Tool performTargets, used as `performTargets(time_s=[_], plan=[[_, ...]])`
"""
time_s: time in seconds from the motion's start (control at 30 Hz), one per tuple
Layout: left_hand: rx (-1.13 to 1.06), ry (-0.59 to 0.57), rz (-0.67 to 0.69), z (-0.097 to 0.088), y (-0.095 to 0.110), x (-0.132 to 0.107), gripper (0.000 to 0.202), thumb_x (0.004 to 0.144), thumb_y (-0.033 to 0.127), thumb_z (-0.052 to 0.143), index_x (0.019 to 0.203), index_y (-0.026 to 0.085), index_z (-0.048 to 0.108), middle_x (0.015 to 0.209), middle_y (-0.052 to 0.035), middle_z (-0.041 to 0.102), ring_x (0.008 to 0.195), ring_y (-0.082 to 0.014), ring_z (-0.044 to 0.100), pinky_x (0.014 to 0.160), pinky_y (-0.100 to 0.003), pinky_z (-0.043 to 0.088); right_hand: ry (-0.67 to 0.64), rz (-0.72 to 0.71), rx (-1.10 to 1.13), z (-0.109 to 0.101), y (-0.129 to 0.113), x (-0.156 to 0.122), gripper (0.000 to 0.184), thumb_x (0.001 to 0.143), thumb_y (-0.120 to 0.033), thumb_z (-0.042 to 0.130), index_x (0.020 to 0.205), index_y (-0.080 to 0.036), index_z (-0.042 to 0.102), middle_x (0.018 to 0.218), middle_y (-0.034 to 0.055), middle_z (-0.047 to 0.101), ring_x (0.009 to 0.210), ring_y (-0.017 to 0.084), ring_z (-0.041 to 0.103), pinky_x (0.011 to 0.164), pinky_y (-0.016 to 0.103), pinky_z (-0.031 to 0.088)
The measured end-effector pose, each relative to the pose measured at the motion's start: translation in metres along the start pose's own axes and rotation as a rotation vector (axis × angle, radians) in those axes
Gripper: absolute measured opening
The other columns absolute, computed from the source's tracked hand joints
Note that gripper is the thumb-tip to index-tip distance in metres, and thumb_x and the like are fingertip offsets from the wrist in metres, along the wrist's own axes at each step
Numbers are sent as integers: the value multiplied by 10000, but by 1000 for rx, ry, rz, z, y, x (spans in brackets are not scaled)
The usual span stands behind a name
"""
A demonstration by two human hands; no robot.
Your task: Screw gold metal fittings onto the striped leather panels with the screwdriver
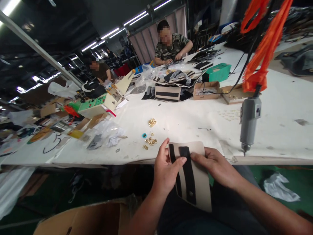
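Observation:
I hold a beige leather piece (pixel 199 186) with two black straps over my lap, below the table's near edge. My left hand (pixel 166 168) grips its left side, thumb pressed onto a black strap (pixel 188 173). My right hand (pixel 215 163) holds the piece's right edge, fingers closed on it. Small piles of gold rings (pixel 151 141) and a blue ring (pixel 144 135) lie on the table just beyond my left hand.
A grey power tool (pixel 249 124) hangs tip-down over the white table (pixel 186 120), under orange straps (pixel 264 49). Cardboard trays (pixel 206 89), a green box (pixel 217 72), a green machine (pixel 97 103) and plastic bags lie further back. Two people work at the far side. A cardboard box (pixel 80 218) is at lower left.

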State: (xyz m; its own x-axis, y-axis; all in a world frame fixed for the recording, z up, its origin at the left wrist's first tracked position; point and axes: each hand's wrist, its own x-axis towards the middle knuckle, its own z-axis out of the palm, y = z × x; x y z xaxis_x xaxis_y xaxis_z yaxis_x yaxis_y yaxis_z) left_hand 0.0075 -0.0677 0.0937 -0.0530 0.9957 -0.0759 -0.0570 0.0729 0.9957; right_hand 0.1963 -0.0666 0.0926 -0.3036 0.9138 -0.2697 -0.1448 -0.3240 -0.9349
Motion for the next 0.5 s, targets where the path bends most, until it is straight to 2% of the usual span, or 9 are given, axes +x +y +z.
performTargets(time_s=[0.1,0.2,0.33,0.5], plan=[[-123,-72,-132,1,3,16,845,717,254,928,1464,204,536,1014,-38,783,898,-194,753,866,-297,599,-30,78,-36,-10,-5,13,438,921,-592,729,928,-154,739,764,63,757,602,211,673,516,260,466],[-165,-71,-178,2,2,29,684,679,225,932,1300,198,646,997,-26,783,881,-184,737,834,-281,587,-15,119,-56,-18,-5,27,407,926,-557,723,930,-151,752,809,77,781,622,216,691,541,271,497],[-99,-74,-228,4,-13,42,466,681,183,880,1118,188,720,931,-22,781,845,-191,731,793,-289,588,26,176,-139,-24,4,40,357,907,-504,719,876,-153,771,793,96,789,632,242,709,537,293,513],[54,-61,-296,2,-33,59,420,662,110,832,1063,190,732,928,-40,796,825,-218,742,756,-307,592,124,244,-280,-20,11,55,284,853,-419,725,783,-147,758,740,91,772,626,229,694,515,270,483]])
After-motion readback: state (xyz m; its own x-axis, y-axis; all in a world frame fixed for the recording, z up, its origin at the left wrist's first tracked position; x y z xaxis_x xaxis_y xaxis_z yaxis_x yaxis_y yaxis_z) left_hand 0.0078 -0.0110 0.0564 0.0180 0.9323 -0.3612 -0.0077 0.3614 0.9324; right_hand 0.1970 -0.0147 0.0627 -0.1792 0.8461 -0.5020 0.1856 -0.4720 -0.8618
